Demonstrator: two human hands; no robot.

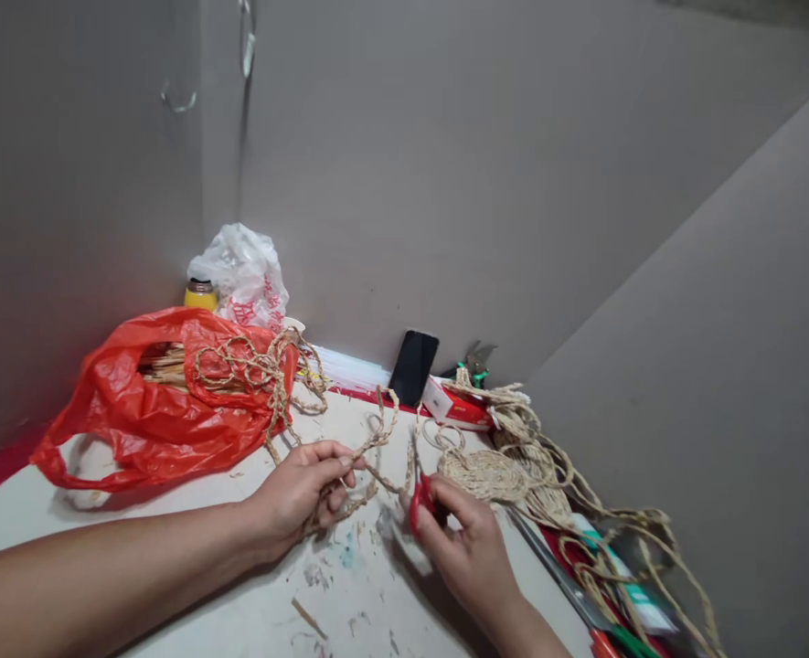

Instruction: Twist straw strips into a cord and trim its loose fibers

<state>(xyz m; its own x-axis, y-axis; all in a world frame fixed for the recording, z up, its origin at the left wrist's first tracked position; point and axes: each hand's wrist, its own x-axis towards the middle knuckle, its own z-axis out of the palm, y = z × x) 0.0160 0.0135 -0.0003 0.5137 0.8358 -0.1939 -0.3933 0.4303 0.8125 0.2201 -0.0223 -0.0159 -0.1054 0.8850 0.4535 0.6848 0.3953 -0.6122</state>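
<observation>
My left hand [318, 484] pinches a braided straw cord [377, 440] between thumb and fingers, just left of the middle of the white board. Loops of this cord rise above the fingers and a length runs right. In my right hand [463, 535] is a pair of scissors [420, 498] with red handles, fingers wrapped around them, blades pointing up and away from me. The blades stand beside the cord's right-hand length; I cannot tell whether they touch it. Behind the scissors lies a coiled, woven straw piece [483, 473].
On the left, a red plastic bag [171, 439] holds straw strips and cord. A white plastic bag [246, 265] and yellow-bodied jar [200, 294] stand behind it. A black phone [413, 367] leans against the wall. Piled cord [575, 484] and a metal ruler [555, 567] lie right.
</observation>
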